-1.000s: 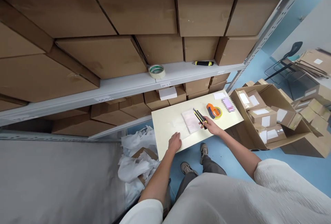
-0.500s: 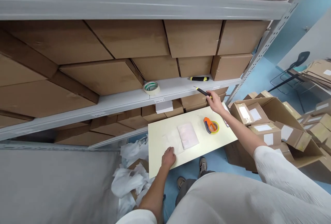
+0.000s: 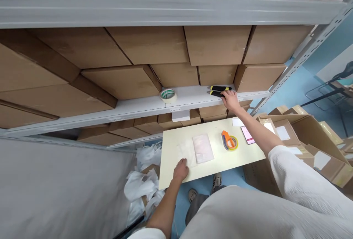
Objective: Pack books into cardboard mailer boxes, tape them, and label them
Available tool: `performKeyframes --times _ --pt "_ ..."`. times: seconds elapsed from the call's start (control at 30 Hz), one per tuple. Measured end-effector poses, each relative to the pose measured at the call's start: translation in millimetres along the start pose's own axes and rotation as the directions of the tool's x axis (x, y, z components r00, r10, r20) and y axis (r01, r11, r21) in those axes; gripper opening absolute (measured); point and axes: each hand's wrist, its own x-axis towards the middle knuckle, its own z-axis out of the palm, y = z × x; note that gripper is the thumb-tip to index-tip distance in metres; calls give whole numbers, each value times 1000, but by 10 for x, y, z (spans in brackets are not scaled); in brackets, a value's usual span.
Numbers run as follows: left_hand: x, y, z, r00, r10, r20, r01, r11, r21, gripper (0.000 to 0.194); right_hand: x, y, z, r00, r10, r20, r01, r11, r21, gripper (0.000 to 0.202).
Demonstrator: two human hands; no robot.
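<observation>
On the shelf ledge (image 3: 193, 98), my right hand (image 3: 230, 100) has its fingers on a black and yellow cutter (image 3: 216, 93), which lies beside a second black and yellow cutter (image 3: 218, 88). My left hand (image 3: 181, 170) rests at the near edge of the cream board (image 3: 171, 158), its fingers curled at a thin translucent sheet (image 3: 189, 152); whether it grips the sheet is too small to tell. A pale pink folded packet (image 3: 203, 148) lies right of that hand. Farther right are an orange tape dispenser (image 3: 226, 136) with coloured tape rolls and a phone (image 3: 247, 135).
A tape roll (image 3: 168, 95) sits on the ledge before stacked cardboard boxes (image 3: 215, 46). White plastic wrapping (image 3: 140, 187) lies on the floor at the left. An open carton (image 3: 306, 125) full of smaller boxes stands at the right, beneath the shelf's metal upright (image 3: 311, 47).
My right hand has brought its cutter down onto the ledge beside the other one. My left hand has hardly moved. The view has shifted, and the phone now shows more.
</observation>
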Motion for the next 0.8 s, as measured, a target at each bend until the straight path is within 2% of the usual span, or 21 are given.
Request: performKeyframes --times 0.1,0.17,0.27,0.33,0.43,0.53,0.67,0.8 --pt "-13 13 15 1000 5 -10 -5 1000 -12 61 -62 -74 -5 999 -6 -33 6 1000 -15 49" --pt "-22 19 33 1000 10 -20 -11 1000 -24 61 -186 -212 34 999 -30 -41 29 999 -23 47" --pt "-32 -3 49 998 38 -60 -40 998 -46 62 -539 -537 249 994 -97 45 96 995 20 43" --pt "-33 -62 38 995 51 -88 -56 997 -60 64 -880 -802 515 985 -119 128 109 991 82 40" --pt "-10 -227 0 990 54 -132 -62 997 -54 64 -1456 -1203 1042 949 -165 267 113 973 199 40" --pt "75 -423 -17 983 59 -171 -68 997 -47 64 -1928 -1566 1615 897 -147 418 31 962 271 42" --pt "293 -587 67 963 99 -249 -118 991 -59 68 -2206 -1950 2308 833 -95 545 -41 972 231 55" --pt "471 -662 236 949 128 -287 -161 982 -95 70 -2274 -2134 2810 818 -51 573 -29 991 130 64"
